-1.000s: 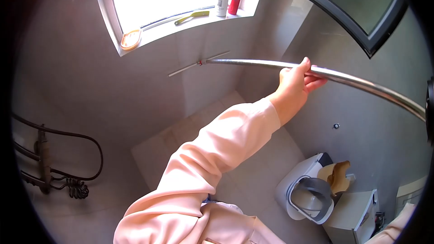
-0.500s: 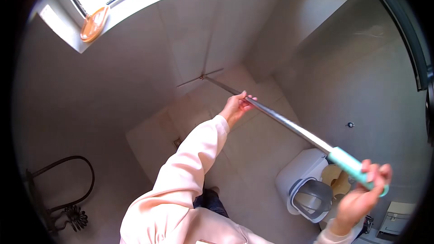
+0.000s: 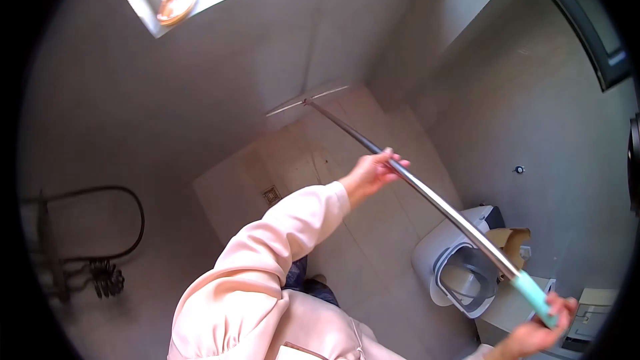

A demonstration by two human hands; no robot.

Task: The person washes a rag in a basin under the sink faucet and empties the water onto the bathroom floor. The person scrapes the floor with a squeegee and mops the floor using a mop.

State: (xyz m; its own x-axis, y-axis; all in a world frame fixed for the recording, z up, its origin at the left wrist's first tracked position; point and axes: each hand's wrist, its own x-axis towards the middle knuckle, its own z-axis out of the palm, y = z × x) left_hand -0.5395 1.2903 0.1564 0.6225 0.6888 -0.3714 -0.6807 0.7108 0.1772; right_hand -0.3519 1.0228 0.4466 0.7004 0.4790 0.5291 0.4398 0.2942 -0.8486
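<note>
A long-handled wiper (image 3: 433, 197) with a metal pole and turquoise grip runs diagonally across the view. Its thin, wide crossbar head (image 3: 287, 108) lies at the base of the far wall; I cannot tell exactly how it meets the wall. My left hand (image 3: 375, 172) is closed around the middle of the pole, thumb on top. My right hand (image 3: 541, 328) grips the turquoise handle (image 3: 531, 293) near its end, at the lower right. Both arms wear pale pink sleeves.
A white bin-like container (image 3: 433, 253) with a grey oval opening stands on the right, beside a brown cardboard piece (image 3: 517, 243). A floor drain (image 3: 271, 195) lies left of centre. A shower hose (image 3: 141, 220) hangs left. An orange dish (image 3: 178, 7) rests on the windowsill.
My right hand has moved down with the handle end, and my left hand has shifted right and slightly down. The wiper head sits slightly higher and further right in view. The camera view has shifted too.
</note>
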